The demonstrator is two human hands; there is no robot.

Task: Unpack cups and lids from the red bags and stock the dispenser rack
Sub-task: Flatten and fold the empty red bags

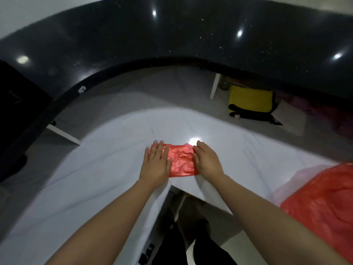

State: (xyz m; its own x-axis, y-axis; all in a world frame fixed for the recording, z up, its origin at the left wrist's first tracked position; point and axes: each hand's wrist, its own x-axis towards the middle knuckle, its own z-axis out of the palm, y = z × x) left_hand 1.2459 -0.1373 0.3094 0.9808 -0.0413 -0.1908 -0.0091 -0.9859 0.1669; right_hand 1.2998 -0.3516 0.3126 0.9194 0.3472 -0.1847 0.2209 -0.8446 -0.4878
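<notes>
The left hand (155, 165) lies flat with straight fingers on the left end of a folded red bag (181, 160) on the white bench (91, 169), and the right hand (207, 159) presses its right end, fingers seemingly tucked at the edge. This looks like flattening an emptied bag, so the next move likely calls for setting it aside and reaching for the fuller red bag (322, 205) at the bench's right edge. Beyond lie a dark counter (172, 35) and a yellow cloth (251, 101) on the floor; no cups, lids or rack are visible.
</notes>
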